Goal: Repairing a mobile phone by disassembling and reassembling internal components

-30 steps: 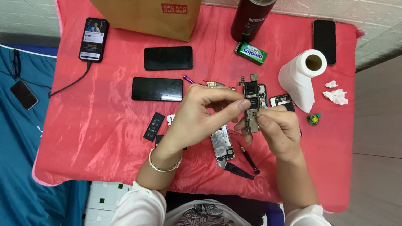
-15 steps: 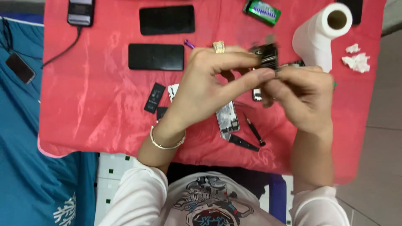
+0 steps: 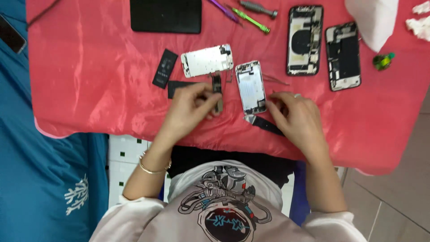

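Note:
My left hand [image 3: 192,106] pinches a narrow dark circuit board [image 3: 218,89] low over the red cloth [image 3: 89,89], just below a white phone screen panel [image 3: 207,60]. My right hand [image 3: 295,117] rests on the cloth with bent fingers, its fingertips against the right edge of a small silver phone housing [image 3: 251,87]. Whether those fingers pinch anything is hidden. A black flat tool [image 3: 265,125] lies partly under that hand. A black battery [image 3: 165,68] and a black strip [image 3: 178,88] lie left of my left hand.
Two opened phone housings [image 3: 304,40] [image 3: 342,56] lie at the far right, beside a paper roll [image 3: 371,20] and a small green object [image 3: 383,60]. A dark phone [image 3: 165,15], a purple pry tool [image 3: 222,10], a green one [image 3: 251,21] and a screwdriver [image 3: 257,7] lie at the back. Blue fabric [image 3: 45,179] hangs left.
Both hands have come down from holding a part together in the air and now rest apart on the cloth. The view has shifted closer to the near edge.

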